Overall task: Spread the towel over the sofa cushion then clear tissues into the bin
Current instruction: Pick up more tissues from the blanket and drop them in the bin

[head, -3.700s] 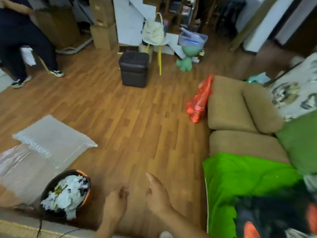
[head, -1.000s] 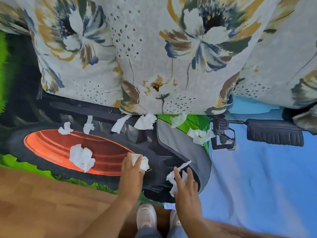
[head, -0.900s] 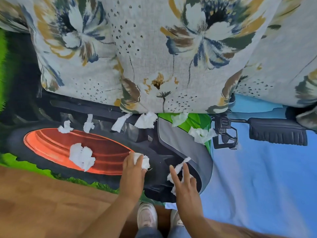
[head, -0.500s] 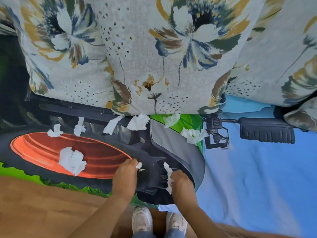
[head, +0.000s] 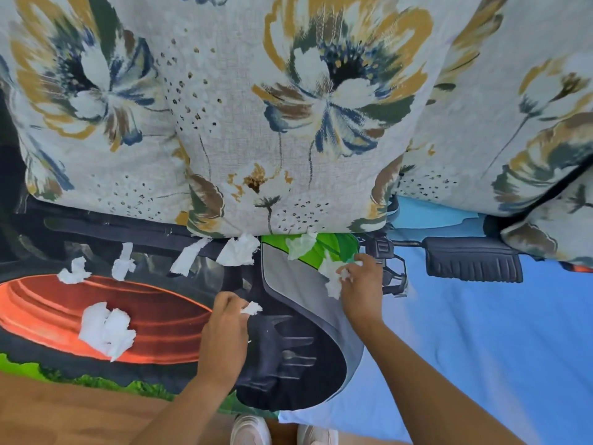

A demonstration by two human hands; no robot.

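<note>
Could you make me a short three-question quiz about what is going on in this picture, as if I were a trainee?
1. True or false: both hands already have tissue in them.
2. Multiple choice: where does the biggest loose tissue lie? A) on the orange-red part of the towel print, B) on the plain blue part, C) on the wooden floor.
3. Short answer: what stands along the far edge of the towel?

Key
1. True. The left hand pinches a small tissue scrap; the right hand is closed on a crumpled tissue.
2. A. The biggest loose tissue lies on the orange-red part of the towel.
3. Floral cushions, with several tissue pieces at their foot.
</note>
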